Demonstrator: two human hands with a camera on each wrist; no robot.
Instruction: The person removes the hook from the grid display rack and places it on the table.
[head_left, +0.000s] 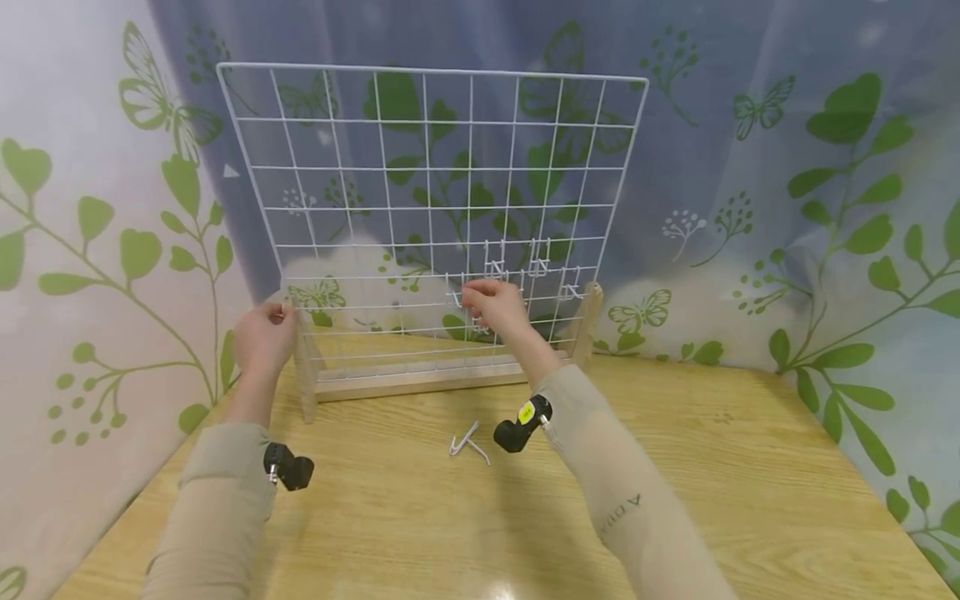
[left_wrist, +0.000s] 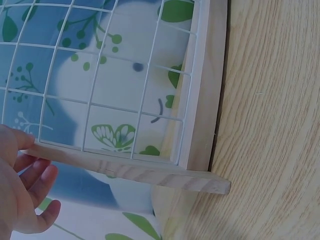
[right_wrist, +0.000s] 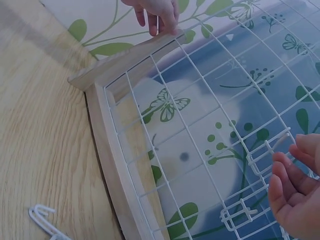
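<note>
A white wire grid (head_left: 447,168) stands upright in a wooden base (head_left: 420,381). My left hand (head_left: 264,337) holds the upper end of the base's left side post (left_wrist: 125,172), beside the grid's edge. My right hand (head_left: 498,310) is at the lower middle of the grid, its thumb and fingertips pinching a white wire hook (right_wrist: 280,142) that sits against the wires. Other white hooks hang nearby, one (head_left: 538,265) up and to the right, another (head_left: 570,290) close to the right post. In the right wrist view, one more hook (right_wrist: 239,214) hangs below the fingers.
A loose white hook (head_left: 470,443) lies on the wooden table (head_left: 405,517) in front of the base. Behind the grid hangs a curtain (head_left: 697,167) printed with leaves and butterflies. The right side post (head_left: 590,321) stands beyond the right hand.
</note>
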